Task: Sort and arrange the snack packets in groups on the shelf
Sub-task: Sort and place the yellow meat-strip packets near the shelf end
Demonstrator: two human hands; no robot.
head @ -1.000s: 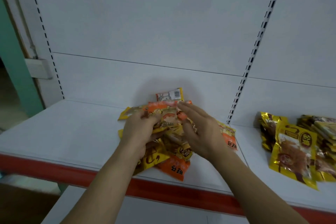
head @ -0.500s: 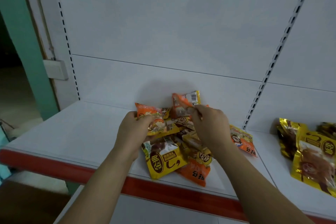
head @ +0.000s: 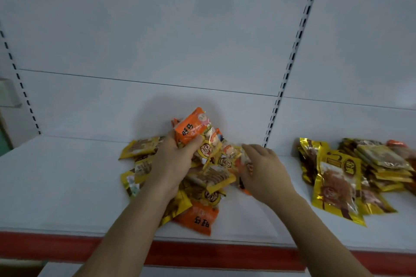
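Left hand (head: 173,164) gripping orange packet (head: 193,127) upright above mixed pile (head: 202,189) at shelf (head: 56,186) center, right hand (head: 263,171) at 3 o'clock of pile, fingers curled on a pkt edge, yellow stack (head: 344,182) far 3 o'clock, apart from pile.

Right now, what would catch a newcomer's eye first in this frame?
The left hand grips a bunch of orange snack packets raised above a jumbled orange and yellow pile mid-shelf. The right hand reaches into that pile's right side. Further right, a separate group of gold packets lies on the white shelf with its red front edge.
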